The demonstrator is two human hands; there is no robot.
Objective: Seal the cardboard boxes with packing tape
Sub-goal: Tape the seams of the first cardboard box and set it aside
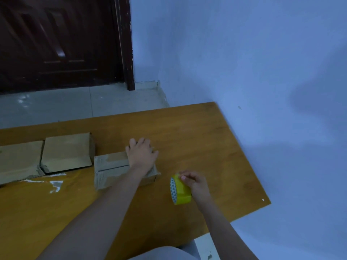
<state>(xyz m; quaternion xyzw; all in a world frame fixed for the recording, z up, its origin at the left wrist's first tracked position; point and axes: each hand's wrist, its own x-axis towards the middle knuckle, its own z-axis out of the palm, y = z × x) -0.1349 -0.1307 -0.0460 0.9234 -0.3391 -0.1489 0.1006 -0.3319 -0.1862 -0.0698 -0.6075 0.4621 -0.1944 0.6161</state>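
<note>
Left hand [142,154]: fingers spread flat, pressing the small box [120,170] (centre of tabletop [206,139]).
Right hand [195,182]: fingers curled — gripping the yellow tape roll [180,189] just right of that box.

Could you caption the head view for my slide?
Left hand steadies a small cardboard box; right hand holds yellow tape roll.

box [110,166] half hidden, leftmost box [18,158] cropped

Small box [112,167] on table [216,147], tape roll [180,190] right, two boxes [66,152] left (touching)
</note>
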